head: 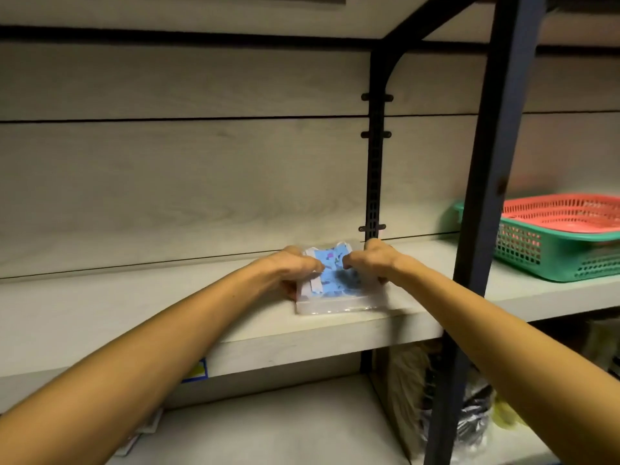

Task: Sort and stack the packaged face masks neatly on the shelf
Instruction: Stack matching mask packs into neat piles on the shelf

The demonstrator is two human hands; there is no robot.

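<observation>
A stack of clear-wrapped face mask packs (335, 290), the top one blue with a coloured print, lies on the pale wooden shelf (134, 313) near its front edge. My left hand (295, 266) grips the stack's left side, fingers curled over the top. From the right, my right hand (369, 260) grips its other side in the same way. Both forearms reach in from below. The stack's back edge is partly hidden behind my hands.
A black metal upright (486, 196) stands just right of the stack, with a slotted rail (374, 182) on the back wall. A red basket (567, 213) nested in a green basket (553, 260) sits on the shelf at right. Bags fill the lower shelf at right (436, 397).
</observation>
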